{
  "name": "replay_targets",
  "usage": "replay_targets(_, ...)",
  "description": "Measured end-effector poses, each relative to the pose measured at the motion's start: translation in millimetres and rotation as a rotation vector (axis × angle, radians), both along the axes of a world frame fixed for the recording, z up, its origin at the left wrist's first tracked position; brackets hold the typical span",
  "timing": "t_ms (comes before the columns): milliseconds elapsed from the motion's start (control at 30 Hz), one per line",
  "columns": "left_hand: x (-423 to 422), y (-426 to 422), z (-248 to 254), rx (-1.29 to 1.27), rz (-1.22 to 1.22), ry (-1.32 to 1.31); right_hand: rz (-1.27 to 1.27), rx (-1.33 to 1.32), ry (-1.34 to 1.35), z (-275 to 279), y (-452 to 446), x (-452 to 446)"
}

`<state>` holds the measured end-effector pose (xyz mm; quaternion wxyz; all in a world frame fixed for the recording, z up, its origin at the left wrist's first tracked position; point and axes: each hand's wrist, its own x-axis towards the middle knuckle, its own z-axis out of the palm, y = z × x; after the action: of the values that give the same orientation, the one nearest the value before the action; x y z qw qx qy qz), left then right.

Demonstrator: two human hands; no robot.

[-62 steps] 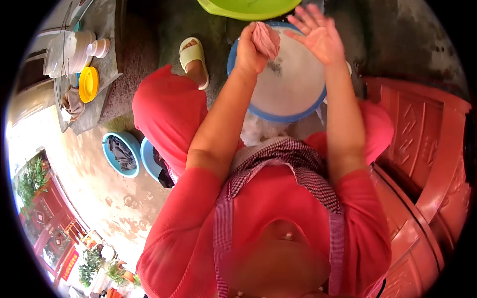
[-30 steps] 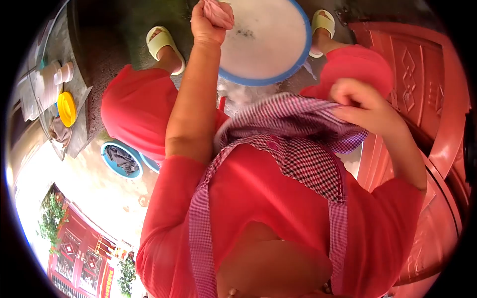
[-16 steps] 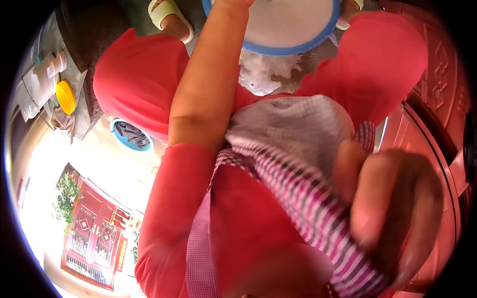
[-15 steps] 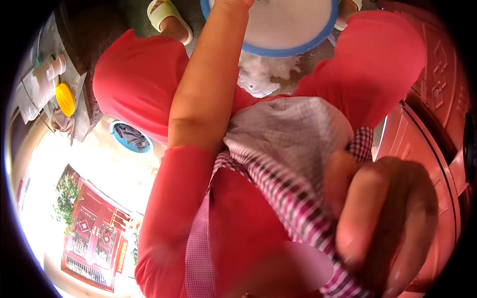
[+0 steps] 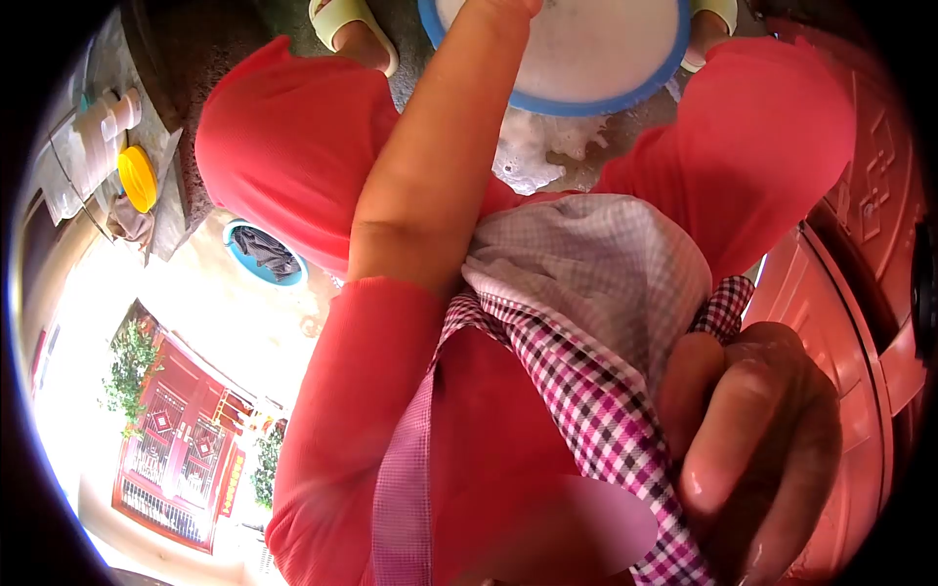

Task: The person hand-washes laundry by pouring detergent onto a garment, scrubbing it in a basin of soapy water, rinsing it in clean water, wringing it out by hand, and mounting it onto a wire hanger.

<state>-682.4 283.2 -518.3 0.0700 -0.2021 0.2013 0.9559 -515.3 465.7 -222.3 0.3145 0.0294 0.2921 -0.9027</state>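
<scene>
My right hand [image 5: 757,439] is large and near the camera at the lower right, its fingers curled round the edge of the checkered apron [image 5: 596,381], which is pulled up toward my face. The apron's pale underside faces upward over my lap. My left arm reaches forward over the blue-rimmed basin [image 5: 586,105] of cloudy, whitish water. Only the wrist and a small part of my left hand [image 5: 518,6] show at the top edge; its fingers and anything in them are out of the frame.
Foamy water [image 5: 537,146] lies on the floor before the basin. A light blue tub [image 5: 234,239] with dark clothes stands at the left. A yellow bowl [image 5: 138,180] and a brown cloth [image 5: 130,223] rest on a grey ledge. Red carved furniture [image 5: 831,322] is at the right.
My right hand came back from above the basin, took hold of the apron and lifted it toward my face. My left hand, earlier holding a pink cloth, has passed mostly beyond the top edge.
</scene>
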Motion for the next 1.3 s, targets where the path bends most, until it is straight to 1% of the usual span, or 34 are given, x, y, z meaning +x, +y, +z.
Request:
replay_targets(33, -1, 1, 3, -0.007, 0.006, -0.031, 0.004, -0.071, 0.119, -11, 1, -3)
replay_targets(67, -2, 1, 2, 0.001, -0.007, 0.000, -0.108, -0.214, 0.274, -31, -12, -2)
replay_targets(133, -3, 3, -2, 0.020, -0.029, 0.066, -0.009, -0.275, 0.515, -52, -16, -18)
replay_targets(200, -3, 8, 5, -0.002, -0.017, 0.038, 0.417, -0.094, 0.678, -54, 19, -54)
replay_targets(267, 0, 9, 9, -0.016, -0.033, 0.057, 0.631, 0.147, 0.612, -54, 71, -58)
replay_targets(333, 1, 9, 8, -0.031, -0.063, 0.127, 0.541, 0.562, 0.620, -37, 108, -46)
replay_targets(367, 2, 12, 13, -0.057, 0.005, 0.122, 0.536, 0.761, 0.618, -29, 128, -49)
replay_targets(400, 0, 12, -1, -0.073, 0.006, 0.363, 0.544, 0.952, 0.600, -21, 149, -52)
replay_targets(433, 3, 12, 3, -0.068, 0.019, 0.291, 0.631, 1.080, 0.445, -22, 174, -61)
replay_targets(467, 4, 11, 7, -0.062, 0.032, 0.222, 0.477, 1.343, 0.386, -28, 174, -57)
replay_targets(533, 7, 0, -30, -0.029, -0.052, 0.241, 0.447, 2.040, 1.317, -20, 163, -67)
replay_targets(567, 4, -3, -41, -0.012, -0.102, 0.246, 0.145, 1.893, 1.204, -10, 165, -62)
replay_targets(600, 1, 0, -34, -0.066, -0.031, 0.125, -0.131, 1.724, 1.065, 1, 170, -52)
replay_targets(633, 3, 7, -22, -0.119, 0.030, -0.002, -0.182, 2.617, 1.181, 13, 178, -53)
replay_targets(667, 6, 10, -11, -0.174, 0.084, -0.131, -0.296, 2.199, 1.223, 8, 179, -58)
replay_targets(700, 8, 9, -2, -0.164, 0.081, -0.168, -0.242, 1.761, 1.246, -2, 156, -68)
replay_targets(733, 8, 5, -7, -0.163, 0.080, -0.137, -0.116, 1.579, 1.306, -13, 127, -87)
replay_targets(767, 6, 1, -18, -0.157, 0.079, -0.106, 0.028, 1.495, 1.379, -28, 99, -105)
replay_targets(800, 7, -1, -25, -0.146, 0.077, -0.078, 0.166, 1.425, 1.447, -47, 77, -121)
replay_targets(867, 15, -6, -6, -0.147, 0.047, 0.039, 0.380, 1.322, 1.546, -81, 34, -145)
replay_targets(900, 16, -5, 9, -0.137, 0.030, 0.097, 0.454, 1.292, 1.580, -95, 17, -154)
replay_targets(933, 13, 3, 26, -0.204, 0.046, 0.110, 0.508, 1.273, 1.593, -106, 5, -159)
replay_targets(967, 13, 3, 20, -0.161, 0.012, 0.121, 0.545, 1.263, 1.598, -112, -2, -162)
replay_targets(1033, 10, 3, 11, -0.108, -0.012, 0.184, 0.572, 1.214, 1.609, -101, 1, -156)
replay_targets(1133, 10, 6, 3, -0.083, -0.045, 0.209, 0.591, 1.170, 1.609, -61, 20, -131)
replay_targets(1200, 10, 9, 18, -0.030, 0.049, 0.015, 0.587, 1.161, 1.608, -46, 29, -124)
replay_targets(1233, 12, 4, 9, -0.219, -0.013, 0.228, 0.585, 1.160, 1.615, -40, 31, -122)
replay_targets(1300, 12, 12, 4, -0.171, 0.003, 0.149, 0.566, 1.156, 1.632, -35, 34, -117)
